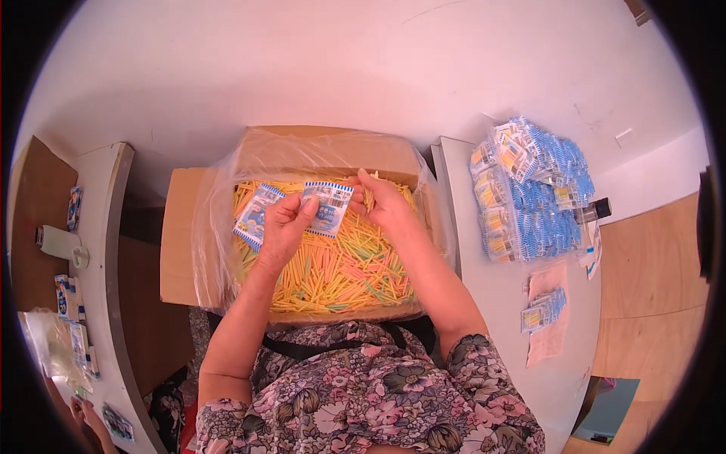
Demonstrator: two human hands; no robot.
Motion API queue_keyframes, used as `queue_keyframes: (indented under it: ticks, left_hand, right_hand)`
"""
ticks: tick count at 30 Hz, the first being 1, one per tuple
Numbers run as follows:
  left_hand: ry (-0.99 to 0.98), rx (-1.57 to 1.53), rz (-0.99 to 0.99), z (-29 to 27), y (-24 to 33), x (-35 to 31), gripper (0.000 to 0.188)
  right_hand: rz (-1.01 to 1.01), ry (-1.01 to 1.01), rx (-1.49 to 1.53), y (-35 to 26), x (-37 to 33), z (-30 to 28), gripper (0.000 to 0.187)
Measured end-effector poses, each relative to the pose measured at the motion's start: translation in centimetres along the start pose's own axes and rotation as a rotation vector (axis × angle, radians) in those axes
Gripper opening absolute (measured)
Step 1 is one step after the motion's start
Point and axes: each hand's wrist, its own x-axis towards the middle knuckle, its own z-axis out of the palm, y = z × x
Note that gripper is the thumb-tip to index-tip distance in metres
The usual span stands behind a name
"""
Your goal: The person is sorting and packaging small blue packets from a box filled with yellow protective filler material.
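Observation:
My left hand [283, 227] is closed on small blue-and-white packets. One packet [330, 214] is pinched by thumb and fingers and faces up; another packet [257, 218] fans out on the hand's other side. My right hand [387, 203] is curled at the right edge of the pinched packet, with a few thin yellow sticks [369, 198] between its fingers. Whether the packet's edge is parted cannot be seen. Below both hands, a cardboard box [175, 234] with a clear plastic liner holds a heap of thin yellow, pink and green sticks [333, 276].
On the right-hand table [484, 303] stands a large pile of filled packets [541, 200] beside a black-capped bottle [597, 209]. A smaller stack [543, 310] lies on a pink cloth [546, 348]. Another person's hands [87, 416] work at the left table [106, 250], near a white cylinder [59, 244].

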Motion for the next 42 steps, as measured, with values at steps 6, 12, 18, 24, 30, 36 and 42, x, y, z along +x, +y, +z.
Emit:
queue_keyframes:
  ticks: [6, 12, 18, 24, 30, 36, 42]
  left_hand:
    - [-0.049, 0.006, 0.002, -0.2, -0.5, 0.2, 0.018]
    - [-0.073, 0.026, 0.012, 0.1, -0.1, 0.1, 0.019]
    - [-0.157, 0.086, -0.005, 0.0, -0.6, -0.5, 0.02]
    - [-0.327, 0.052, -0.247, 1.6, 1.0, -1.9, 0.022]
    - [-0.629, -0.085, -0.198, 4.8, 0.4, -3.5, 0.021]
    - [-0.648, -0.189, -0.369, 3.9, -0.8, -3.7, 0.022]
    - [-0.579, 0.129, -0.003, 5.0, -0.8, -3.6, 0.012]
  right_hand:
    - [-0.137, -0.041, -0.717, 0.3, -6.5, 1.0, 0.026]
    - [-0.762, 0.129, -1.643, -0.2, -10.3, 0.2, 0.029]
    - [-0.718, 0.122, -1.339, 0.5, -10.8, -1.2, 0.029]
    - [-0.475, -0.087, -0.375, 1.1, -9.9, -2.2, 0.029]
    - [-0.447, -0.136, -0.451, 2.6, -11.7, 0.9, 0.042]
    - [-0.455, -0.042, -0.615, 4.1, -11.0, -0.1, 0.055]
    - [-0.615, -0.301, -0.628, 3.3, -12.2, -0.6, 0.05]
